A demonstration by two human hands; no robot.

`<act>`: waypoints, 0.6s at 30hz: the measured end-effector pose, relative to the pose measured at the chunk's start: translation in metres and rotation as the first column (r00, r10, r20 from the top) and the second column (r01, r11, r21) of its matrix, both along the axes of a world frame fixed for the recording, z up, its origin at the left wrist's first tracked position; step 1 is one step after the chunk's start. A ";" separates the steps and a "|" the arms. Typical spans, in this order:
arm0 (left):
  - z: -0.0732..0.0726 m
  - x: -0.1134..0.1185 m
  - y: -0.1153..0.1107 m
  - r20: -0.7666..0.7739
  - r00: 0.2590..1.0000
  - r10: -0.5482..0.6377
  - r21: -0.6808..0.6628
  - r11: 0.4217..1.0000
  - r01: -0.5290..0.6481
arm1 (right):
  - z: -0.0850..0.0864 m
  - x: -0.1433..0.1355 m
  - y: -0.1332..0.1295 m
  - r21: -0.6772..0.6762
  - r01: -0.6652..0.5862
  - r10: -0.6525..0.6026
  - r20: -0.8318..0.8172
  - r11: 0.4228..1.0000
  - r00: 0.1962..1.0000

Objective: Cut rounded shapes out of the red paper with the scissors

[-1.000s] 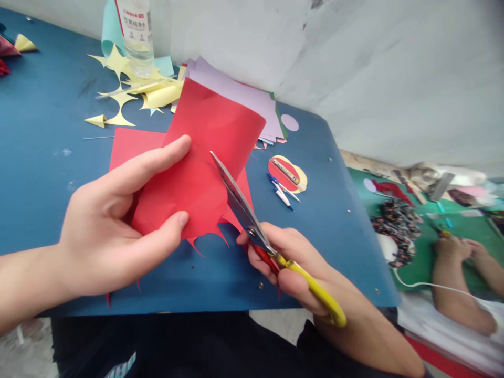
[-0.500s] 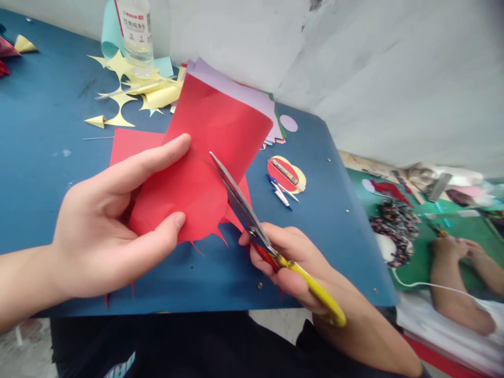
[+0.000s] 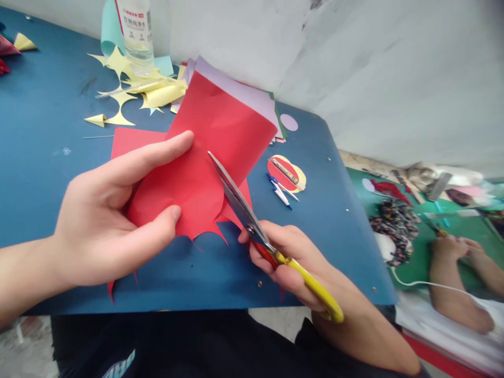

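My left hand [image 3: 114, 215] grips a sheet of red paper [image 3: 224, 121], thumb on its face and a finger along its upper side; the other fingers are hidden behind it. The lower edge of the sheet is cut in curves with jagged points. In my right hand [image 3: 291, 262] are scissors [image 3: 252, 226] with yellow handles. Their blades lie across the sheet's right side and look nearly closed, tip near the middle of the paper. Another red sheet [image 3: 134, 139] lies on the table beneath.
Yellow paper scraps [image 3: 122, 105] and a water bottle [image 3: 136, 37] stand at the back left. Stacked purple paper [image 3: 236, 86] leans near the wall. A compass [image 3: 279, 191] and paper circles [image 3: 289, 122] lie right. A co-worker's hands [image 3: 452, 247] are at a green table [image 3: 417, 294].
The red sheet has turned slightly, its top shifting right and its cut lower edge rising a little. The scissor blades have come a little closer together, and my left hand has shifted slightly with the paper.
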State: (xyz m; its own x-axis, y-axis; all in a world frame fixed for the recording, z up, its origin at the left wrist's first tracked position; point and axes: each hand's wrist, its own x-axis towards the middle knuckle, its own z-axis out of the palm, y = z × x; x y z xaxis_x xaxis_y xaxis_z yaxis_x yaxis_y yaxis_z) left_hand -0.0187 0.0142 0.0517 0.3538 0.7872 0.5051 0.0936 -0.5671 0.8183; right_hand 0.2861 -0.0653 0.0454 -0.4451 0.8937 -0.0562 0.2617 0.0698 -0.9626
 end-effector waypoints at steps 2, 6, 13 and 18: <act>0.000 -0.001 0.000 -0.012 1.000 0.009 -0.001 1.000 -0.009 | 0.001 0.000 0.000 0.000 -0.009 0.009 0.008 1.000 1.000; -0.001 -0.001 -0.002 -0.029 0.998 0.061 0.001 0.998 -0.061 | 0.002 -0.001 0.001 0.000 -0.012 0.012 0.022 1.000 1.000; -0.001 0.001 -0.003 -0.010 0.999 0.036 0.004 0.999 -0.036 | -0.001 0.002 0.003 0.034 -0.045 0.044 0.039 0.998 0.998; 0.000 0.001 -0.003 -0.028 0.999 0.044 -0.002 0.999 -0.044 | 0.001 0.002 0.003 0.025 -0.052 0.051 0.044 0.998 0.998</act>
